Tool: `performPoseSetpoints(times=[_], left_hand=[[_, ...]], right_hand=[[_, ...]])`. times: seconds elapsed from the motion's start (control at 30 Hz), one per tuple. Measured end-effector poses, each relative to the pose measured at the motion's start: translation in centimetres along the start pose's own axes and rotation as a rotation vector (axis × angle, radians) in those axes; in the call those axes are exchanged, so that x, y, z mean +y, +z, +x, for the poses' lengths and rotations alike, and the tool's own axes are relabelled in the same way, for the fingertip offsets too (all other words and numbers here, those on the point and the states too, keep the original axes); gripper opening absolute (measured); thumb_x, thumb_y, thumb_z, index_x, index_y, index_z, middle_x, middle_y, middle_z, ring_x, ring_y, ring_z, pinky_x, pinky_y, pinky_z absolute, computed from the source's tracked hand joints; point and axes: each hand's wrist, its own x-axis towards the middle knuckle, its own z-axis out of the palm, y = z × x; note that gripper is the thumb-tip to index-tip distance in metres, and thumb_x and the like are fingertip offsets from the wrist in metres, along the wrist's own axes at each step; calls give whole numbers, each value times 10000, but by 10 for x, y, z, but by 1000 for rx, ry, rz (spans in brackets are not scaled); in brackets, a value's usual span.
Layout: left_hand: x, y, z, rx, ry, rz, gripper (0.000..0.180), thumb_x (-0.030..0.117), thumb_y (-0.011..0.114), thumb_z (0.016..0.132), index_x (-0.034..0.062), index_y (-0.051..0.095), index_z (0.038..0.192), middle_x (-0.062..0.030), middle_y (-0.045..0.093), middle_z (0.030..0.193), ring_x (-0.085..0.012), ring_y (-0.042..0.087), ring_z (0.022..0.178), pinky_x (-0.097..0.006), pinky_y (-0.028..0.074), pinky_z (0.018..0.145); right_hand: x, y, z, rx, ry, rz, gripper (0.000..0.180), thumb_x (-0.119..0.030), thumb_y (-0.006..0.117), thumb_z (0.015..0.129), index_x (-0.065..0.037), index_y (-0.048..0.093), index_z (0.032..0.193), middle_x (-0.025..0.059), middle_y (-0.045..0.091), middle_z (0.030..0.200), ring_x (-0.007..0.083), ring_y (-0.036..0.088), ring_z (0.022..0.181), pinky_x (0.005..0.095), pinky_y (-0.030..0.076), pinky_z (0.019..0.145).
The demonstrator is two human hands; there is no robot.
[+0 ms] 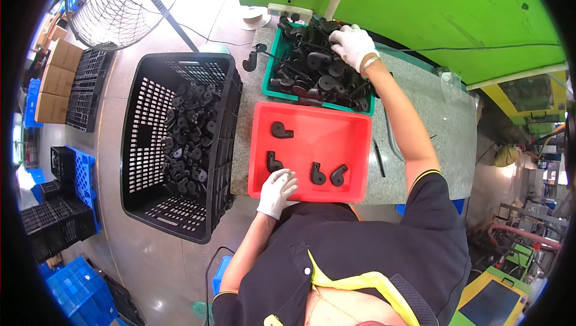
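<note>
My left hand [279, 193], in a white glove, rests over the near left corner of a red tray [312, 197]. Its fingers are loosely apart, and nothing shows in them. Just beyond the fingertips lies a black plastic part [273, 163] with a round end and a short arm. Three similar parts lie in the tray: one black part [281, 130] farther back and a pair of black parts [318, 174] on the right. My gloved right hand [353, 44] reaches over a green bin [267, 80] heaped with such parts. Its fingers curl down among them, the tips partly hidden.
Left of the grey table [432, 140] stands a large black crate [219, 146], partly filled with black parts. A dark thin tool [379, 158] lies right of the tray. A green machine panel [408, 8] borders the far side. A caged fan [114, 14] stands far left.
</note>
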Motion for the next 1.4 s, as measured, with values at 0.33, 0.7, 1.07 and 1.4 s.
performPoseSetpoints(times=[0.33, 0.7, 1.07, 1.4], left_hand=[[-2, 6, -2, -41, -29, 33, 318, 179, 562, 925, 6, 490, 1182, -180, 556, 1184, -302, 573, 1069, -373, 508, 866], [-3, 10, -4, -28, -29, 16, 246, 151, 553, 926, 31, 520, 1138, -133, 582, 1128, -247, 602, 985, -337, 522, 798], [-4, 7, 4, -50, -25, 43, 298, 162, 558, 923, 6, 499, 1170, -178, 557, 1165, -284, 578, 1041, -358, 506, 849], [34, 39, 3, -44, 582, 582, 292, 25, 577, 877, 25, 526, 1164, -75, 579, 1152, -167, 551, 1078, -304, 444, 937]], right_hand=[[0, 11, 23, 42, 95, -63, 136, -235, 638, 770, -158, 700, 864, 135, 612, 967, 313, 568, 963, 401, 484, 808], [-1, 29, 76, -261, 37, -284, 280, -303, 663, 770, -70, 721, 914, 126, 686, 980, 272, 624, 974, 375, 494, 854], [2, -8, -6, 144, 101, -112, 218, -327, 574, 848, -130, 666, 839, 88, 635, 831, 271, 599, 856, 393, 473, 749], [-28, -45, -128, 491, -29, 320, 119, -204, 658, 794, -125, 666, 883, 48, 614, 771, 247, 558, 746, 352, 437, 665]])
